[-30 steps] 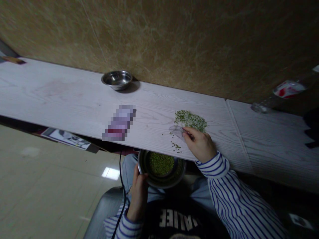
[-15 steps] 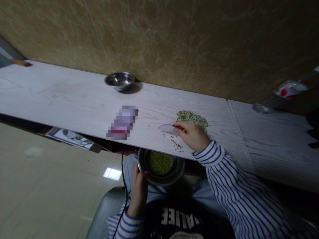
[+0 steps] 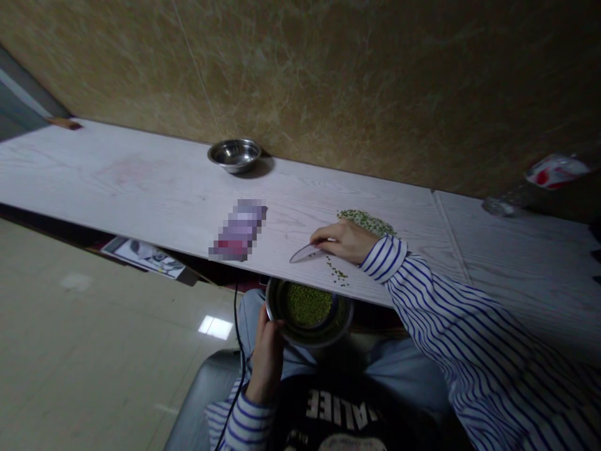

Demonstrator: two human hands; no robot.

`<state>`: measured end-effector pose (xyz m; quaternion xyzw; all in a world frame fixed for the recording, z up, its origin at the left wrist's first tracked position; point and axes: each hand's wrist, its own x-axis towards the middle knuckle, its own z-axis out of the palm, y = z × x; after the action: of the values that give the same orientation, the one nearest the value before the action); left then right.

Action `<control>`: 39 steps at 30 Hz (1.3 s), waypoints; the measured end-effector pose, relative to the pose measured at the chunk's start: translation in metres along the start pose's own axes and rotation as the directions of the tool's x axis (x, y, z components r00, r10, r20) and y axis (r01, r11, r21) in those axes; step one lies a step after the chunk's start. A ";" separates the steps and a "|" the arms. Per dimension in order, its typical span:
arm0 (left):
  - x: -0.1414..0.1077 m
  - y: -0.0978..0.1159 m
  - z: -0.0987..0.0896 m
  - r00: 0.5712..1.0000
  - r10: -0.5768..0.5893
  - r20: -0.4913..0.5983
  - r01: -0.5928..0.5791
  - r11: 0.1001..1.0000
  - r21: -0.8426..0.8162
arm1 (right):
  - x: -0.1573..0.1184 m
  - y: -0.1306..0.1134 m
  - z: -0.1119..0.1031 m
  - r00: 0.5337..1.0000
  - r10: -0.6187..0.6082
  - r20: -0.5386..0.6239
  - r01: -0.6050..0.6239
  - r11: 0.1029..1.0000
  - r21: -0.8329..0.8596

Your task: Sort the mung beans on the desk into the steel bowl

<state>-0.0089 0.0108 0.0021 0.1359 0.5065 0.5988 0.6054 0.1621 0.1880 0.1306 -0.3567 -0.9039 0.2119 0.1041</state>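
My right hand [image 3: 345, 241] pinches a thin, pale, blade-shaped piece [image 3: 303, 253] low over the tabletop, its tip pointing left. Whether it touches the wood I cannot tell. Just behind the hand lies a heap of small green beans mixed with whitish bits [image 3: 369, 220]. A few loose green beans [image 3: 337, 273] are scattered between the hand and the table's front edge. Below that edge, over the lap, my left hand [image 3: 270, 354] grips the rim of a metal bowl [image 3: 347, 321] from its left side. Green mung beans [image 3: 307, 305] lie inside it.
A small steel bowl [image 3: 235, 156] stands by the wall. A blurred-out phone-like object [image 3: 239, 230] lies left of centre on the narrow table [image 3: 154, 200]. A clear bottle [image 3: 556, 172] lies at right. A dark cable [image 3: 238, 338] hangs beside my left arm.
My right hand has moved left and a little toward the front edge, and the blade-shaped piece has turned, its tip now nearer that edge. My left hand still holds the bowl.
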 end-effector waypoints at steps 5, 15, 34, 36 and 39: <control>0.000 -0.001 0.003 0.999 -0.038 0.023 0.038 0.999 0.006 | -0.016 0.003 -0.001 0.994 -0.099 0.036 0.100 0.995 -0.026; -0.003 -0.005 0.013 1.000 -0.025 0.017 0.026 1.000 -0.018 | -0.044 0.000 -0.003 0.988 -0.145 0.051 0.147 0.989 -0.034; -0.010 0.001 0.023 0.997 -0.035 0.070 0.039 0.998 -0.051 | -0.059 0.012 0.002 0.972 0.133 -0.195 -0.154 0.983 -0.097; -0.009 0.000 0.023 0.997 -0.039 0.064 0.042 0.998 -0.040 | -0.060 0.010 0.002 0.970 0.130 -0.203 -0.152 0.984 -0.096; -0.008 -0.001 0.022 0.996 -0.046 0.072 0.049 0.998 -0.033 | -0.061 0.007 -0.001 0.966 0.117 -0.230 -0.140 0.986 -0.089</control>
<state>0.0105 0.0129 0.0149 0.1346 0.4770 0.5877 0.6395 0.2108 0.1504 0.1263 -0.4411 -0.8712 0.1290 0.1725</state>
